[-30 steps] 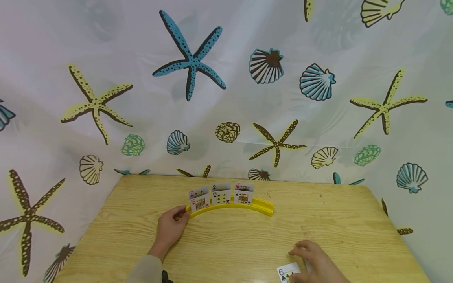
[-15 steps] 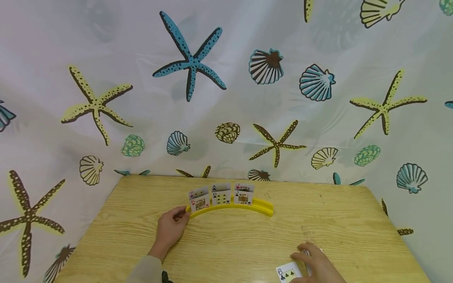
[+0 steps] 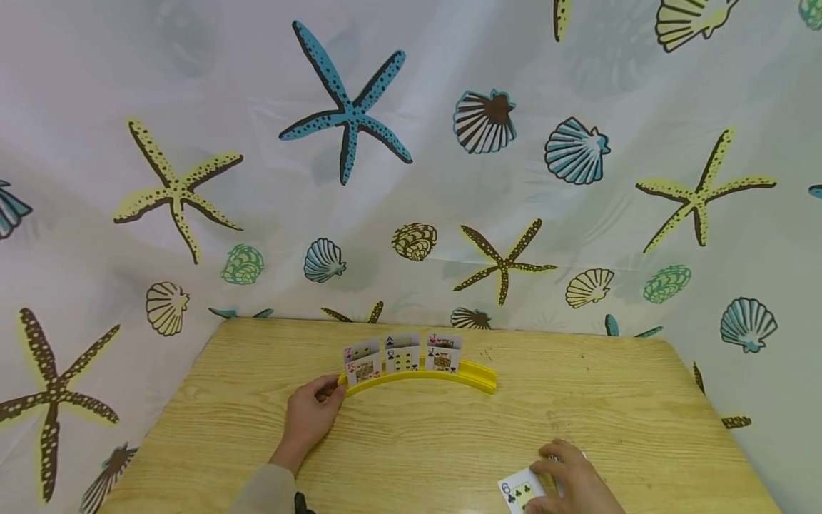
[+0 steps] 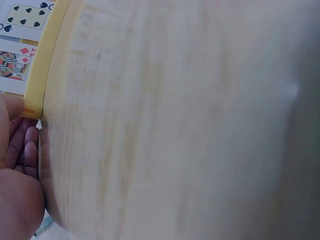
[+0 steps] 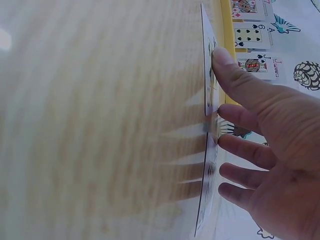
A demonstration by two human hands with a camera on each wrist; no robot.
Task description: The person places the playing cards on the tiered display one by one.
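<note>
A curved yellow card holder (image 3: 478,378) stands towards the back of the table with several playing cards upright in two rows, among them a king of diamonds (image 3: 364,370), a six of spades (image 3: 402,359) and a jack of spades (image 3: 442,359). Its left end is pinched by my left hand (image 3: 312,414), seen also at the edge of the left wrist view. At the front right, my right hand (image 3: 574,482) rests its thumb on a six of clubs (image 3: 511,492) lying face up. Its other fingers are loosely extended over a second card (image 5: 206,185), partly hidden in the head view.
The wooden table (image 3: 411,435) reaches back to a pale curtain (image 3: 411,193) printed with starfish and shells, which hangs behind it and along both sides. A light sleeve (image 3: 266,489) covers my left forearm.
The six of clubs has slid slightly left and away from me. My right hand has shifted a little to the right. My left hand and the card holder stay in place.
</note>
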